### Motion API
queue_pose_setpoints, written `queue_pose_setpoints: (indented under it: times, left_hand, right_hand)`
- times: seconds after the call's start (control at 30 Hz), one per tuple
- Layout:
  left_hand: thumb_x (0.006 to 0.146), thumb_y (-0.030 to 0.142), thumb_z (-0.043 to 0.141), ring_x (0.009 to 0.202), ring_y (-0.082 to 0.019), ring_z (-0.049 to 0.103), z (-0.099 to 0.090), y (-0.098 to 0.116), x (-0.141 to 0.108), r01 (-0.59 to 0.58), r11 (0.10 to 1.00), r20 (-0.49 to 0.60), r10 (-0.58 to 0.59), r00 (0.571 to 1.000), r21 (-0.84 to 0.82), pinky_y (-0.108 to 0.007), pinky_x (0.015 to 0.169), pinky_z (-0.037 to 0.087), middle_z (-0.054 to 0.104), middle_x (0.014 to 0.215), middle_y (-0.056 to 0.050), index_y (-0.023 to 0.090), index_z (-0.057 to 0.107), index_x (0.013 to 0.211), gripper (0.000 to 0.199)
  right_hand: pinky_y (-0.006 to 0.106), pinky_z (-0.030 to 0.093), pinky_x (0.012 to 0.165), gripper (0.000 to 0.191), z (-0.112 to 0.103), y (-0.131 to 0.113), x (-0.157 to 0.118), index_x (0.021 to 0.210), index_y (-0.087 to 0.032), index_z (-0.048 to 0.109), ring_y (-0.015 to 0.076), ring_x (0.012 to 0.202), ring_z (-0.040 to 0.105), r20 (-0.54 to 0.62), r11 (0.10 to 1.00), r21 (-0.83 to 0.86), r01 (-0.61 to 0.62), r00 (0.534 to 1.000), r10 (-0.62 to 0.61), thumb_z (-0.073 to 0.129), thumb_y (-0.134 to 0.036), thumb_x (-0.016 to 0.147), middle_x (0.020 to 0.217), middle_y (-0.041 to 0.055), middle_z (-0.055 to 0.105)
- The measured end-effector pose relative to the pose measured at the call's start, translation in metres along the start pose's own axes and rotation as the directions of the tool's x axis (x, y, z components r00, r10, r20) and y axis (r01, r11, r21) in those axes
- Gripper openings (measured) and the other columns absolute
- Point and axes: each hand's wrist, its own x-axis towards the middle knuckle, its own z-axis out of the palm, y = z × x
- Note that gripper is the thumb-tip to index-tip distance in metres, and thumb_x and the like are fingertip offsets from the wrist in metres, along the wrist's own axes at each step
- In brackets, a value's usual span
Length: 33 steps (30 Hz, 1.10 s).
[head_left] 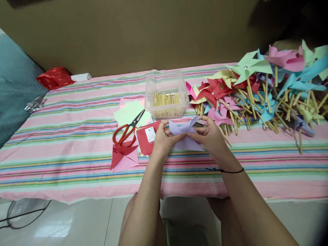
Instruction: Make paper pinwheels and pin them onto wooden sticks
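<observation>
Left of the plastic box (165, 83) and nearer the person, the scissors (132, 124) lie open-handled across paper sheets. Next, just off the box's near left corner, comes a stack of red paper (143, 141). The left hand (162, 139) is beside it, thumb and fingers pinched on the purple paper (186, 145). That curled paper is in front of the box, directly between the two hands, neither hand nearer; no long axis stands out. The right hand (208, 137) pinches its other side, the fingertips behind partly hidden. Right of the box, finished pinwheels (214, 92) are heaped.
</observation>
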Motion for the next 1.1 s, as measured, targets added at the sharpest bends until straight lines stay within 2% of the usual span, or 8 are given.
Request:
queue_pose_setpoints:
  times: [0.13, 0.27, 0.43, 0.6, 0.7, 0.8, 0.93, 1.1]
  left_hand:
    - [0.055, 0.02, 0.083, 0.051, -0.01, 0.057, 0.0, 0.005, -0.002, -0.003, 0.999, 0.025, 0.002, 1.0, 0.055, -0.02, 0.051, 0.04, 0.067, 0.066, 0.003, 0.02, 0.048, 0.1, 0.057]
    - [0.055, 0.021, 0.083, 0.044, -0.01, 0.054, -0.001, 0.003, -0.001, -0.021, 0.993, -0.006, 0.022, 1.0, 0.116, -0.02, 0.048, 0.039, 0.064, 0.058, 0.005, 0.021, 0.046, 0.102, 0.06]
    - [0.051, 0.02, 0.084, 0.047, -0.011, 0.058, -0.001, -0.001, 0.005, -0.078, 0.997, -0.163, 0.076, 0.984, -0.006, -0.024, 0.053, 0.047, 0.066, 0.059, 0.004, 0.019, 0.045, 0.1, 0.062]
    - [0.051, 0.021, 0.084, 0.047, -0.009, 0.057, -0.002, -0.001, 0.011, -0.167, 0.968, -0.316, 0.101, 0.943, -0.188, -0.021, 0.051, 0.045, 0.063, 0.058, 0.006, 0.017, 0.05, 0.093, 0.054]
    - [0.05, 0.021, 0.084, 0.049, -0.01, 0.06, 0.001, -0.001, 0.01, -0.207, 0.952, -0.383, 0.108, 0.917, -0.226, -0.021, 0.052, 0.045, 0.064, 0.059, 0.006, 0.018, 0.05, 0.091, 0.053]
    - [0.052, 0.019, 0.083, 0.055, -0.012, 0.064, 0.007, -0.003, 0.006, -0.242, 0.946, -0.403, 0.139, 0.905, -0.215, -0.023, 0.057, 0.048, 0.068, 0.065, 0.002, 0.018, 0.05, 0.092, 0.053]
    - [0.055, 0.019, 0.083, 0.056, -0.013, 0.065, 0.014, -0.006, 0.001, -0.266, 0.945, -0.397, 0.175, 0.901, -0.188, -0.024, 0.059, 0.05, 0.069, 0.066, 0.001, 0.018, 0.048, 0.096, 0.053]
    - [0.057, 0.022, 0.082, 0.045, -0.009, 0.057, 0.019, -0.012, -0.001, -0.266, 0.952, -0.366, 0.195, 0.91, -0.154, -0.02, 0.049, 0.044, 0.066, 0.06, 0.005, 0.018, 0.046, 0.097, 0.054]
  right_hand:
    - [0.024, 0.042, 0.044, 0.067, -0.002, 0.002, 0.001, 0.105, -0.027, 0.044, 0.0156, 0.049, 0.06, -0.008, 1.0, -0.003, -0.019, 1.0, 0.019, 0.086, -0.029, 0.053, 0.063, -0.0043, 0.069]
    - [0.025, 0.046, 0.05, 0.066, 0.0, 0.001, 0.0, 0.104, -0.026, 0.048, 0.0161, 0.056, 0.063, -0.01, 0.999, 0.03, -0.032, 0.999, 0.032, 0.087, -0.027, 0.052, 0.067, -0.0034, 0.071]
    - [0.024, 0.051, 0.06, 0.034, -0.001, -0.002, -0.002, 0.092, -0.023, 0.065, 0.0131, 0.07, 0.065, -0.031, 0.964, 0.252, -0.082, 0.995, 0.092, 0.081, -0.033, 0.064, 0.082, -0.0014, 0.072]
    - [0.03, 0.053, 0.084, 0.023, -0.002, 0.002, -0.006, 0.095, -0.023, 0.072, 0.0158, 0.089, 0.066, 0.18, 0.903, 0.377, -0.209, 0.972, 0.15, 0.076, -0.03, 0.074, 0.098, 0.0019, 0.072]
    - [0.03, 0.052, 0.086, 0.018, 0.005, 0.005, -0.008, 0.095, -0.025, 0.073, 0.0162, 0.094, 0.066, 0.296, 0.871, 0.421, -0.253, 0.946, 0.132, 0.072, -0.035, 0.081, 0.101, 0.0013, 0.072]
    - [0.028, 0.051, 0.085, 0.017, 0.015, 0.006, -0.009, 0.094, -0.026, 0.074, 0.0146, 0.092, 0.065, 0.334, 0.864, 0.444, -0.236, 0.939, 0.085, 0.072, -0.037, 0.081, 0.099, -0.0004, 0.073]
    - [0.026, 0.05, 0.08, 0.019, 0.026, 0.008, -0.009, 0.09, -0.026, 0.075, 0.0132, 0.085, 0.064, 0.28, 0.881, 0.435, -0.186, 0.958, 0.064, 0.077, -0.039, 0.076, 0.096, -0.0008, 0.073]
    - [0.023, 0.049, 0.072, 0.019, 0.029, 0.014, -0.009, 0.077, -0.023, 0.076, 0.0108, 0.075, 0.061, 0.079, 0.879, 0.457, -0.136, 0.991, 0.112, 0.086, -0.032, 0.063, 0.083, -0.0027, 0.072]
